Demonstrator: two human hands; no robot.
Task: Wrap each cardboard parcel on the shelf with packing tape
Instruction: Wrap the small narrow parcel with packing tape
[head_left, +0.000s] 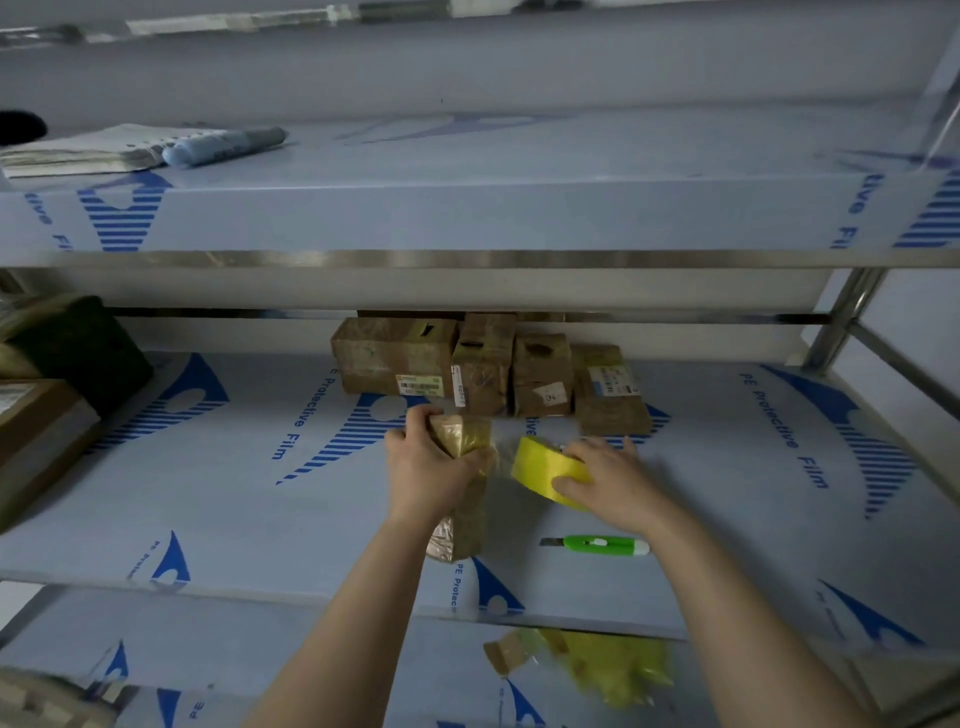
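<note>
Green cutter near tape roll

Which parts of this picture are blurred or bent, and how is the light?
Head view: dim, bluish light; the wide lens slants the right post; the back parcels lie in shade; the yellow scraps below are smeared; the tape roll and cutter look fairly sharp.

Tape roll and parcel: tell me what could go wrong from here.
1. The green knife lies just below the right hand, its blade apparently out; a downward sweep could nick the wrist.
2. The left hand grips the parcel only at its far end, so pulling on the tape roll may twist it loose.
3. The short tape span between roll and parcel could fold and stick to itself.
</note>
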